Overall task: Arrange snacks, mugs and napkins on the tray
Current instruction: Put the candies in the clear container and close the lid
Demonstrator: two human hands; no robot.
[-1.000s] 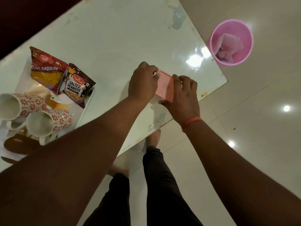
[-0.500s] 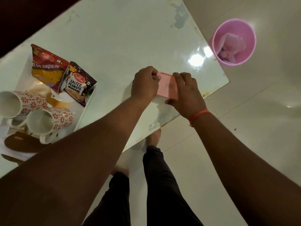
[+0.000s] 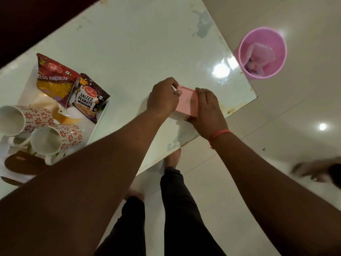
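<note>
Fingers of the left hand (image 3: 163, 97) pinch one edge of a folded pink napkin (image 3: 187, 102), while the right hand (image 3: 206, 109) grips its opposite side with curled fingers — the napkin sits on the white counter (image 3: 129, 52) near its front edge. Well to the left, a white tray (image 3: 96, 124) holds two patterned mugs (image 3: 53, 139) lying on their sides, a red snack packet (image 3: 53, 78) and a salted peanuts packet (image 3: 88, 98). A pink bucket (image 3: 263, 52) stands on the floor beyond the counter's corner — both forearms cross the foreground, hiding part of the tray.
</note>
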